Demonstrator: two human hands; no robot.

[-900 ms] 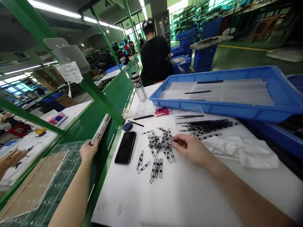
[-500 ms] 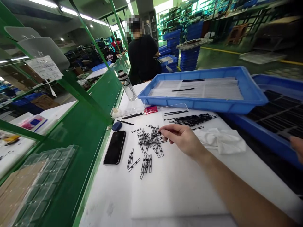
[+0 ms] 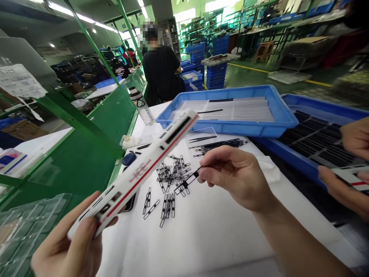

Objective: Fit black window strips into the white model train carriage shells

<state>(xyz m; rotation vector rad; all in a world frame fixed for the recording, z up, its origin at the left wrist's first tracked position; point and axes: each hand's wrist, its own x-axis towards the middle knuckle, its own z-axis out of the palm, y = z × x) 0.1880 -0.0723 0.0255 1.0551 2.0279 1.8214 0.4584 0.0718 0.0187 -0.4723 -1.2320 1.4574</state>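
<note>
My left hand [image 3: 67, 246] grips the near end of a long white bar with a red stripe and black windows [image 3: 144, 169], held slanted above the table. My right hand [image 3: 238, 175] pinches a small black frame strip [image 3: 188, 181] lifted off the table. Under it lies a loose heap of several black frame strips [image 3: 170, 177] on the white table [image 3: 207, 231]. A black phone [image 3: 131, 202] lies mostly hidden behind the bar.
A blue tray of clear sheets [image 3: 230, 109] stands behind the heap, with a second blue tray [image 3: 317, 138] to its right. Another person's hands [image 3: 346, 169] work at the right edge, holding a similar white bar. A water bottle [image 3: 141, 109] and green shelf frame [image 3: 95, 130] stand on the left. A person in black [image 3: 160, 73] stands beyond.
My left hand has brought the white bar from the green shelf up over the table. My right hand has picked one strip out of the heap and raised it. The view swung right.
</note>
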